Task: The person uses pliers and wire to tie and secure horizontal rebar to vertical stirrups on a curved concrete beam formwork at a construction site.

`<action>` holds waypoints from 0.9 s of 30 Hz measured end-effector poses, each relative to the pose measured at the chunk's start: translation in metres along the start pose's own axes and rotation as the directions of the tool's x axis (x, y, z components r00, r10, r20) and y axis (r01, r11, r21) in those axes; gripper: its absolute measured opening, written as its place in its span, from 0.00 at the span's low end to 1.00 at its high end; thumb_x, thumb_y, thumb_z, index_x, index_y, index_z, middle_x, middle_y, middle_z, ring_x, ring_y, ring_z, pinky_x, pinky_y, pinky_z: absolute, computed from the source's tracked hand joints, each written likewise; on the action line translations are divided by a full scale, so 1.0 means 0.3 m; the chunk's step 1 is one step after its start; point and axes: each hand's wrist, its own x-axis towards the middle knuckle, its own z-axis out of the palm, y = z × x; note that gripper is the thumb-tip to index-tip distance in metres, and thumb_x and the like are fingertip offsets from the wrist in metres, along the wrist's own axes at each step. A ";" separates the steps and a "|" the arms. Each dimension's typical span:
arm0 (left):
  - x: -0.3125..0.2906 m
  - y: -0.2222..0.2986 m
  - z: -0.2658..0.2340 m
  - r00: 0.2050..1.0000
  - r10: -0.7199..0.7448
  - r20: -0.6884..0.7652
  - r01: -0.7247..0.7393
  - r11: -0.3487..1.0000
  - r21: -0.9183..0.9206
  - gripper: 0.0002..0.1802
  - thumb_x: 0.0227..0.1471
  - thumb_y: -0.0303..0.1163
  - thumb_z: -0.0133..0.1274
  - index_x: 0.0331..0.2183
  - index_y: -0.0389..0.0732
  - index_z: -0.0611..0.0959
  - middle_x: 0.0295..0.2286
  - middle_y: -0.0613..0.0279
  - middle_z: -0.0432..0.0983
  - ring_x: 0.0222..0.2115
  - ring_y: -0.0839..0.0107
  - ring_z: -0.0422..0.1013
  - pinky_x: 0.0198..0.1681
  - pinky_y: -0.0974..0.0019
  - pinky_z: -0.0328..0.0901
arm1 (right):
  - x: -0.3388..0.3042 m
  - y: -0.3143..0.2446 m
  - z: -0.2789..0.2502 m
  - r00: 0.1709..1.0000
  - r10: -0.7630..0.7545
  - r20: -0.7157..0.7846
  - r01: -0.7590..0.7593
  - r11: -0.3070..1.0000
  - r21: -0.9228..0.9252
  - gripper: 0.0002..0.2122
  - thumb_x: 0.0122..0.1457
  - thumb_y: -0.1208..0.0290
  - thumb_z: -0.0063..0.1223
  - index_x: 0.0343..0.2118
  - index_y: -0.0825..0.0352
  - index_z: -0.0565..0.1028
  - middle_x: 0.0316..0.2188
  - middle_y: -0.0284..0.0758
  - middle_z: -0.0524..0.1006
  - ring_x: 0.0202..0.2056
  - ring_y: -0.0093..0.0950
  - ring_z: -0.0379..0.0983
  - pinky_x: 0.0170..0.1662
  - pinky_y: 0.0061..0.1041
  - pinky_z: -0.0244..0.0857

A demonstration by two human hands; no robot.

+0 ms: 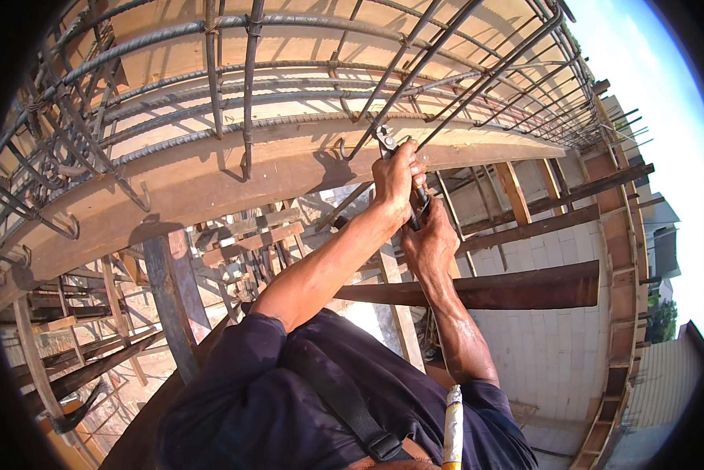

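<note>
In the head view, the left hand (395, 180) was closed around a pliers-like tool (386, 141) near its metal head, and the right hand (432, 239) gripped it lower down, toward the handle ends. The tool thus ran through both hands, its head just beyond the left one, beside the slanting bars of a steel cage (251, 51). Whether its jaws touched a bar could not be told, nor whether each hand had one handle or both.

Handled well, this hold asked for firm, even pressure from both hands, the left fingers kept back from the jaws, and the head set squarely to whatever it met. A hooked bar end (343, 149) stood just left of the left hand, so the knuckles seemed to need care there. The reach was forward and over open framing, which made a secure grip and a steady stance matter.

The nearest thing to a container was the trough-like formwork ahead of the hands: plywood (305, 43) behind, a brown timber beam (277, 167) along its near edge, and the cage's long ribbed bars and cross bars lying within. Below the right hand a dark plank (524, 290) crossed before a pale block wall (524, 345).
</note>
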 end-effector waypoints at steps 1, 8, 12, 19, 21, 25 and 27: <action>0.026 -0.018 -0.017 1.000 0.023 -0.001 -0.023 1.000 -0.014 0.14 0.53 0.36 0.59 0.23 0.41 0.73 0.18 0.72 0.62 0.17 0.79 0.60 0.20 0.72 0.58 | -0.008 0.004 0.019 0.995 0.087 0.037 -0.088 0.996 0.017 0.25 0.47 0.72 0.66 0.49 0.68 0.72 0.37 0.46 0.80 0.38 0.46 0.78 0.39 0.40 0.72; 0.078 -0.046 -0.079 0.992 0.107 0.066 -0.114 0.986 0.125 0.12 0.54 0.35 0.60 0.29 0.36 0.79 0.20 0.73 0.63 0.20 0.81 0.61 0.21 0.72 0.58 | -0.016 0.076 0.199 0.983 0.008 -0.181 0.015 0.992 0.124 0.25 0.43 0.76 0.63 0.48 0.65 0.72 0.34 0.45 0.80 0.36 0.48 0.78 0.39 0.41 0.71; 0.025 0.009 -0.131 0.974 -0.027 0.227 -0.029 0.970 0.240 0.16 0.55 0.43 0.62 0.31 0.41 0.78 0.21 0.73 0.66 0.22 0.80 0.65 0.27 0.73 0.63 | -0.023 0.079 0.114 0.969 0.149 0.199 -0.214 0.906 0.364 0.16 0.49 0.72 0.65 0.40 0.69 0.73 0.26 0.41 0.78 0.29 0.38 0.78 0.34 0.34 0.69; 0.091 0.089 -0.217 0.774 -0.310 0.552 0.249 0.951 0.185 0.21 0.56 0.54 0.59 0.33 0.46 0.79 0.26 0.67 0.75 0.30 0.71 0.75 0.42 0.63 0.71 | -0.015 -0.007 0.016 0.551 -0.068 0.832 -0.832 0.021 0.554 0.11 0.60 0.65 0.62 0.33 0.59 0.68 0.20 0.19 0.57 0.20 0.13 0.51 0.22 0.14 0.44; 0.131 0.088 -0.230 0.657 -0.384 0.648 0.384 0.911 0.151 0.23 0.57 0.56 0.58 0.24 0.47 0.78 0.20 0.69 0.72 0.27 0.71 0.72 0.37 0.63 0.69 | -0.022 0.011 0.057 0.571 -0.089 0.816 -0.818 0.029 0.575 0.11 0.60 0.65 0.62 0.33 0.58 0.67 0.21 0.20 0.57 0.20 0.13 0.52 0.22 0.15 0.44; 0.141 0.079 -0.232 0.683 -0.380 0.625 0.328 0.923 0.202 0.29 0.58 0.51 0.57 0.14 0.53 0.64 0.12 0.75 0.58 0.15 0.79 0.59 0.24 0.70 0.57 | -0.035 0.027 0.109 0.607 -0.087 0.790 -0.790 0.035 0.612 0.12 0.60 0.64 0.62 0.33 0.57 0.67 0.22 0.20 0.58 0.20 0.14 0.53 0.23 0.16 0.46; 0.124 0.083 -0.220 0.742 -0.356 0.568 0.265 0.934 0.239 0.29 0.57 0.48 0.58 0.13 0.54 0.62 0.11 0.76 0.56 0.13 0.81 0.55 0.21 0.70 0.55 | -0.036 0.041 0.127 0.619 -0.090 0.780 -0.782 0.024 0.623 0.12 0.60 0.65 0.62 0.33 0.57 0.67 0.22 0.20 0.58 0.20 0.14 0.53 0.23 0.16 0.46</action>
